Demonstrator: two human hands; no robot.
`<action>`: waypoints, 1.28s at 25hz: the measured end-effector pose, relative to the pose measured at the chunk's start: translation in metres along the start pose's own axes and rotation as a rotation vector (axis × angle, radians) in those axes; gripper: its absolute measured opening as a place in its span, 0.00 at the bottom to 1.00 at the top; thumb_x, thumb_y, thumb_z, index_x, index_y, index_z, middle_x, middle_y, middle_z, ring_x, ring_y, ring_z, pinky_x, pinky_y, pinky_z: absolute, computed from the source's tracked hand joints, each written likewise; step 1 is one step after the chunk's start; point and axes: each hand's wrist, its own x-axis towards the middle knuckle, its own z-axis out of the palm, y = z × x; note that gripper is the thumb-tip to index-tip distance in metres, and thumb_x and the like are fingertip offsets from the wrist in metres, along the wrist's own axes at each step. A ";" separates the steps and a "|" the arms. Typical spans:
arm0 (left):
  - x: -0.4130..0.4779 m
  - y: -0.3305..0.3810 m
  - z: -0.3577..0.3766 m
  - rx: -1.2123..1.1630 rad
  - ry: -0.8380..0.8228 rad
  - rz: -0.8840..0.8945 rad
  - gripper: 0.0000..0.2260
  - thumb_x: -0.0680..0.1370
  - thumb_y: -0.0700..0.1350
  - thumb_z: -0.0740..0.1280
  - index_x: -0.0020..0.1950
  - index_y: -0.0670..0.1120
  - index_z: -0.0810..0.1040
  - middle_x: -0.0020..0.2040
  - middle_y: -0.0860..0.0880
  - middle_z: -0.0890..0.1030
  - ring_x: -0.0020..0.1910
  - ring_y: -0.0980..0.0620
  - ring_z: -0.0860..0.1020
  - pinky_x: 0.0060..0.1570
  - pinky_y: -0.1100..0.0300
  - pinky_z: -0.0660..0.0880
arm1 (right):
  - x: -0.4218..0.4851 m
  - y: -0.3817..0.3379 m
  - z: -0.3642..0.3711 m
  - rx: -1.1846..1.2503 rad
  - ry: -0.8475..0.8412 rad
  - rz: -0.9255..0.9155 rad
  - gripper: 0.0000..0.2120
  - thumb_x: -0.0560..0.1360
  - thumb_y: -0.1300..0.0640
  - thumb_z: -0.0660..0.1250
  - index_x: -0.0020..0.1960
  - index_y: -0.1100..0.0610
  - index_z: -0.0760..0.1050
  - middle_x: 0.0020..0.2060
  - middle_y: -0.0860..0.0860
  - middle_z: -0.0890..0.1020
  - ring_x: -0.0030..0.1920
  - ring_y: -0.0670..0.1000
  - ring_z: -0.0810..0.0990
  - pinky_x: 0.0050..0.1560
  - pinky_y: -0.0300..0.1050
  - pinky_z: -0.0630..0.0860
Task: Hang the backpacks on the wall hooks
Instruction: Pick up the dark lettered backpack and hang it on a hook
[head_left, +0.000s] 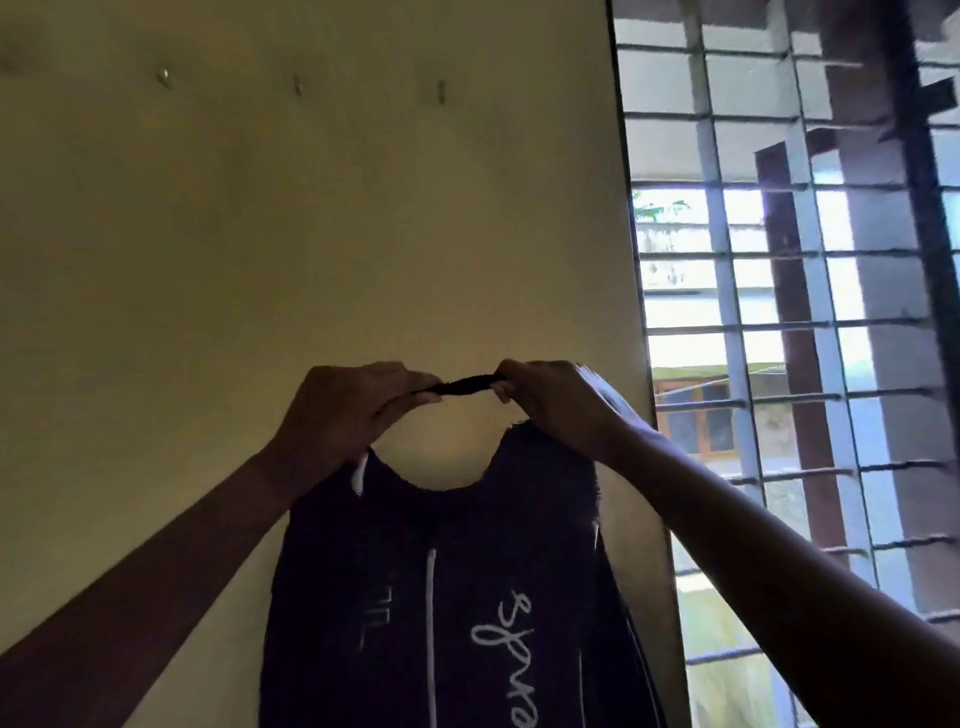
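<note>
Both hands, left (353, 410) and right (550, 402), pinch the dark fabric backpack's (447, 597) top loop (467, 387) taut at centre frame, ready for the small metal wall hooks (441, 92) above.

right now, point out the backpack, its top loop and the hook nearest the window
backpack (493, 519), head view, front panel
top loop (467, 385), head view, middle of strap
hook nearest the window (441, 92), head view, metal stem

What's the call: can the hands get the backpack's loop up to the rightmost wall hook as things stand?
Probably yes. The left hand and right hand pinch the loop taut below the rightmost hook; only bare wall lies between, and that hook is empty.
</note>
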 end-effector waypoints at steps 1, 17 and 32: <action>0.012 -0.009 0.005 0.075 0.014 0.007 0.23 0.76 0.61 0.53 0.52 0.50 0.83 0.42 0.52 0.86 0.39 0.59 0.81 0.35 0.63 0.72 | 0.016 0.007 -0.002 0.005 0.017 -0.016 0.12 0.80 0.48 0.53 0.47 0.54 0.71 0.31 0.47 0.72 0.28 0.47 0.67 0.30 0.41 0.65; 0.222 -0.118 0.005 0.774 0.373 -0.030 0.17 0.77 0.51 0.55 0.37 0.45 0.77 0.22 0.50 0.75 0.16 0.51 0.71 0.19 0.69 0.55 | 0.242 0.050 -0.065 -0.172 0.622 -0.119 0.12 0.81 0.52 0.50 0.59 0.55 0.68 0.51 0.54 0.81 0.48 0.60 0.80 0.39 0.46 0.65; 0.291 -0.129 0.002 0.658 0.258 -0.279 0.18 0.82 0.51 0.53 0.55 0.41 0.76 0.50 0.38 0.81 0.48 0.39 0.78 0.37 0.56 0.63 | 0.281 0.048 -0.098 -0.151 0.635 0.001 0.16 0.80 0.52 0.53 0.58 0.57 0.76 0.53 0.60 0.80 0.54 0.62 0.79 0.45 0.47 0.70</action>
